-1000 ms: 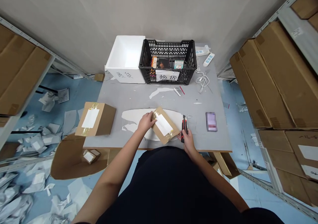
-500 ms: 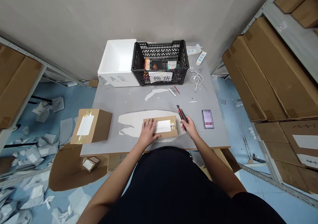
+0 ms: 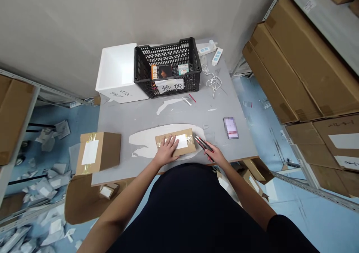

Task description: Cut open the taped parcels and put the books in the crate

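A person at a grey bench (image 3: pixel 126 133) steadies a flat brown cardboard parcel (image 3: pixel 185 148) with an open left hand (image 3: pixel 168 151), fingers spread on its taped top beside a white label (image 3: pixel 181 141). The right hand (image 3: pixel 214 156) is closed around a slim red-and-black utility knife (image 3: pixel 202 143), its tip just at the parcel's right end; whether it touches the tape is hard to tell from here. The parcel sits near the bench's front edge on a ragged white patch (image 3: pixel 144 144). A second taped carton (image 3: pixel 98 152) stands toward the front left corner. Along the back edge are a white foam box (image 3: pixel 117 71) and a black plastic crate (image 3: pixel 165 49) holding boxed goods (image 3: pixel 162 72).
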Tool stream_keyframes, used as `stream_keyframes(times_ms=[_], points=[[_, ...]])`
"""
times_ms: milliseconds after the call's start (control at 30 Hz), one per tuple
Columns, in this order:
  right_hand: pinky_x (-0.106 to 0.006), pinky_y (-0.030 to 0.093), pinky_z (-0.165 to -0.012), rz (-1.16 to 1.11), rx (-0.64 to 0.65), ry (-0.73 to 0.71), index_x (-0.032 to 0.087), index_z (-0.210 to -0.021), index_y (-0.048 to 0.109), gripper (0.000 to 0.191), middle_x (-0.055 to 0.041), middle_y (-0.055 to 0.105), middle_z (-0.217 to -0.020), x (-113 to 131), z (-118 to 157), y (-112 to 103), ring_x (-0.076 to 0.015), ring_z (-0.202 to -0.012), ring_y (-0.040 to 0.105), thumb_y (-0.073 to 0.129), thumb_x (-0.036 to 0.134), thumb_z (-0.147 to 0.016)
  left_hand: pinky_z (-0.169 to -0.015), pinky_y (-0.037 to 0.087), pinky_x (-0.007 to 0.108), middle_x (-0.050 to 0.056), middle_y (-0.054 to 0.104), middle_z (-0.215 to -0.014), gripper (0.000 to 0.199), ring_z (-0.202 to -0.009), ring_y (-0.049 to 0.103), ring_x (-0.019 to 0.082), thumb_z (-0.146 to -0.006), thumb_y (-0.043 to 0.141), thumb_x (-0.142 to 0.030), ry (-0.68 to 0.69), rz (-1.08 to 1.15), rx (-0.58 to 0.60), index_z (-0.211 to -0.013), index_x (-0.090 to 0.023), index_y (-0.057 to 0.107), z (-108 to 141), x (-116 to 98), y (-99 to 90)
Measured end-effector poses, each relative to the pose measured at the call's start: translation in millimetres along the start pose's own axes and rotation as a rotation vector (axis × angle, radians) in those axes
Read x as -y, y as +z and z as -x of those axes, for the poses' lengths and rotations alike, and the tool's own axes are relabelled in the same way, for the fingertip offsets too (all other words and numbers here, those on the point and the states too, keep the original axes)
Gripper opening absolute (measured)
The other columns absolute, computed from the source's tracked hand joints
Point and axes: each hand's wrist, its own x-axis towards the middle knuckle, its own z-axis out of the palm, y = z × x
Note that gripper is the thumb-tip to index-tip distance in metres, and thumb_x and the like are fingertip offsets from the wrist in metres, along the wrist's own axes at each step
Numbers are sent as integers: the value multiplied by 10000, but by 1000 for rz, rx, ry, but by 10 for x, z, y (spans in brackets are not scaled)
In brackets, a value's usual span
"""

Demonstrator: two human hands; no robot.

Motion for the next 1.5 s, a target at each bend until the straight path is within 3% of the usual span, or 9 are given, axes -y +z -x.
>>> stream_keyframes(times_ms=[367, 633, 1100, 1500], points=[[-169, 372, -365, -2, 110, 37, 293, -1469, 371, 675, 39, 600, -750, 123, 1, -127, -56, -439, 457, 588, 318, -830, -1161, 96, 589, 154, 329, -1536, 849, -1442, 213, 369, -807, 540, -645, -12, 21, -13, -1484, -179, 327, -21, -5, 7], [-153, 324, -338, 54, 109, 106, 359, -1447, 393, 675, 61, 573, -720, 135, 66, -125, -52, -422, 432, 575, 281, -801, -1150, 83, 613, 167, 311, -1541, 838, -1441, 212, 378, -816, 546, -621, -29, 41, -19, -1488, -179, 310, -35, -15, 64], [-151, 356, -342, 81, 111, 122, 317, -1475, 358, 677, 66, 544, -655, 3, 237, -127, -56, -409, 439, 556, 270, -829, -1152, 78, 603, 169, 324, -1535, 830, -1446, 197, 376, -817, 540, -618, -50, 62, -8, -1488, -189, 310, -51, -27, 84], [-155, 337, -341, 152, 119, 170, 298, -1473, 376, 681, 40, 577, -671, 141, 421, -152, -60, -410, 438, 580, 247, -825, -1150, 77, 608, 164, 321, -1537, 823, -1447, 197, 373, -814, 548, -610, -50, 50, -5, -1483, -189, 320, -50, -40, 67]])
